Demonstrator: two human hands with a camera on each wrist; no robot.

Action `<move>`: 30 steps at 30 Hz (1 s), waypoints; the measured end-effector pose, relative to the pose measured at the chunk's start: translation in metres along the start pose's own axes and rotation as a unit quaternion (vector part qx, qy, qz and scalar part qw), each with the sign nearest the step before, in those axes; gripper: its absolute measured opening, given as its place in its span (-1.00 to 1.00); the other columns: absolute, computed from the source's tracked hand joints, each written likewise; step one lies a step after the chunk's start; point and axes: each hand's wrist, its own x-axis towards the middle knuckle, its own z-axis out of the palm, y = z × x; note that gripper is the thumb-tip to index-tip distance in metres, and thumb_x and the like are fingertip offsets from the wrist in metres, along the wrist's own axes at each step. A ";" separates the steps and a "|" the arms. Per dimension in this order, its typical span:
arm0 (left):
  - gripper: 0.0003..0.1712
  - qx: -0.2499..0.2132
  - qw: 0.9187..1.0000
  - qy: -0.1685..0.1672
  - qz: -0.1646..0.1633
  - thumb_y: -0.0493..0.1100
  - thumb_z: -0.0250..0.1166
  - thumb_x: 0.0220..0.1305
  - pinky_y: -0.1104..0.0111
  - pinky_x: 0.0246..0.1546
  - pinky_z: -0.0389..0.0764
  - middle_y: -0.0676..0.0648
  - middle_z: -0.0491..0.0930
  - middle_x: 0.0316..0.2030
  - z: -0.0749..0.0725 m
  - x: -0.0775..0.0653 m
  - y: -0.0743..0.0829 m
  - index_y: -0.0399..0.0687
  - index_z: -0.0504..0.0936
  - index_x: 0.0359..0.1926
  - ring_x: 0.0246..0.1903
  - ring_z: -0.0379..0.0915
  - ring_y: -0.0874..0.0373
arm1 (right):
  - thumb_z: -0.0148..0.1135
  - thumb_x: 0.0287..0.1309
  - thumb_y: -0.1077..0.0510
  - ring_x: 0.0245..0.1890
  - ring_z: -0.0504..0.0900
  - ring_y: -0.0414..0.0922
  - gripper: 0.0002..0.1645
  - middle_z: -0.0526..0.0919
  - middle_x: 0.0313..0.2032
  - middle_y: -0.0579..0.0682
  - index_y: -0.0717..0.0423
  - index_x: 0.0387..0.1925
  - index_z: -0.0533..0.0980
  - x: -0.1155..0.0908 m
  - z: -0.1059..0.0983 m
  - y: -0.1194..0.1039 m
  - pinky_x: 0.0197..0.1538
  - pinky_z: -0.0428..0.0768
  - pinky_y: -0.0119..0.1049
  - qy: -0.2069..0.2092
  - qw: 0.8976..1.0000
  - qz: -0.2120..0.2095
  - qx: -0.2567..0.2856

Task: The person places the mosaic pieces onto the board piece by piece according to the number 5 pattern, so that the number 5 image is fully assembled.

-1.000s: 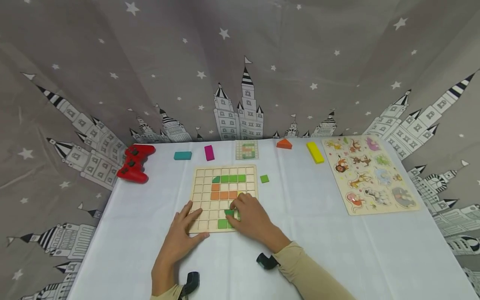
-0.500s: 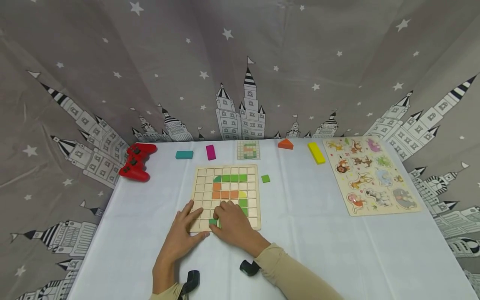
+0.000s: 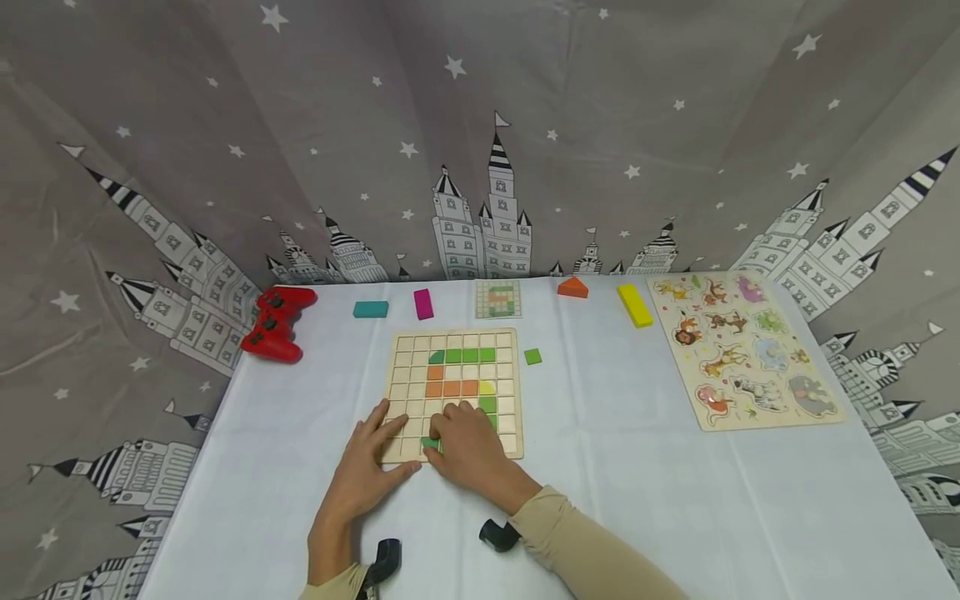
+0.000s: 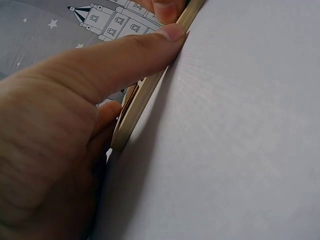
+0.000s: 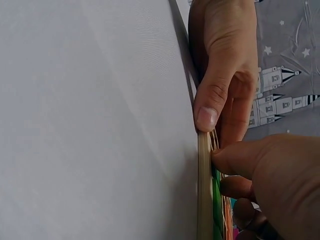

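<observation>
A wooden grid board [image 3: 397,383] lies on the white table with green, orange and yellow tiles set in its squares. My left hand [image 3: 366,462] rests spread at its near-left corner, fingers over the left side. In the left wrist view the thumb [image 4: 145,52] presses the front edge. My right hand [image 3: 471,450] is over the front rows, thumb and fingers curled at a dark green tile [image 3: 431,442]. From the right wrist, that thumb tip [image 5: 227,157] meets the board's surface beside green pieces [image 5: 216,200]. The hand hides several squares.
A pattern card [image 3: 498,298] lies behind the board, a loose green tile [image 3: 532,357] to its right. Around them are a teal block [image 3: 371,309], magenta block [image 3: 423,304], orange triangle [image 3: 573,287], yellow block [image 3: 634,305], red game controller [image 3: 278,324] and animal puzzle [image 3: 742,350].
My right hand has moved left along the board with the dark green tile, down to the front row, and has hardly moved since half a second ago. My left hand stays in place.
</observation>
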 end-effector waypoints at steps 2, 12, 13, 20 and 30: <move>-0.09 0.002 1.000 0.001 0.000 0.06 0.59 0.06 -0.29 0.51 0.02 -0.21 0.04 0.61 0.000 0.000 0.000 -0.03 0.47 0.42 0.57 -0.06 -0.35 | 0.35 0.25 -0.20 -0.37 0.43 -0.20 -0.76 0.58 -0.35 -0.20 -0.16 -0.33 0.61 0.000 -0.001 0.001 -0.34 0.32 -0.41 -0.003 1.000 0.001 -0.004; -0.11 0.003 1.000 0.006 0.003 0.03 0.59 0.06 -0.29 0.50 0.06 -0.20 0.05 0.60 0.001 -0.001 -0.001 -0.02 0.48 0.41 0.55 -0.04 -0.36 | 0.35 0.25 -0.20 -0.32 0.49 -0.19 -0.76 0.59 -0.33 -0.20 -0.17 -0.29 0.65 -0.005 -0.004 0.004 -0.28 0.44 -0.37 -0.003 1.000 0.005 -0.007; -0.11 0.003 1.000 0.005 0.003 0.03 0.59 0.06 -0.28 0.51 0.04 -0.20 0.05 0.60 0.001 0.000 -0.001 -0.02 0.48 0.41 0.56 -0.05 -0.35 | 0.35 0.25 -0.20 -0.30 0.49 -0.19 -0.75 0.59 -0.32 -0.19 -0.16 -0.26 0.66 -0.006 -0.005 0.005 -0.26 0.45 -0.36 -0.006 1.000 0.005 -0.006; -0.10 -0.002 1.000 0.001 -0.003 0.03 0.59 0.07 -0.26 0.53 -0.01 -0.19 0.03 0.61 0.000 -0.002 -0.002 -0.01 0.47 0.42 0.56 -0.08 -0.36 | 0.36 0.22 -0.29 -0.19 0.43 -0.18 -0.56 0.57 -0.19 -0.16 -0.10 -0.07 0.64 -0.016 -0.015 0.039 -0.08 0.48 -0.27 -0.007 0.994 0.054 0.095; -0.11 0.002 1.000 0.009 0.013 0.00 0.59 0.05 -0.22 0.55 -0.02 -0.24 0.06 0.59 0.003 0.000 -0.003 -0.06 0.48 0.41 0.55 -0.04 -0.34 | 0.30 0.33 -0.03 -0.02 0.47 -0.06 -0.54 0.57 -0.02 0.01 0.02 0.20 0.57 -0.008 -0.028 0.145 0.07 0.54 -0.13 0.029 0.969 0.178 0.168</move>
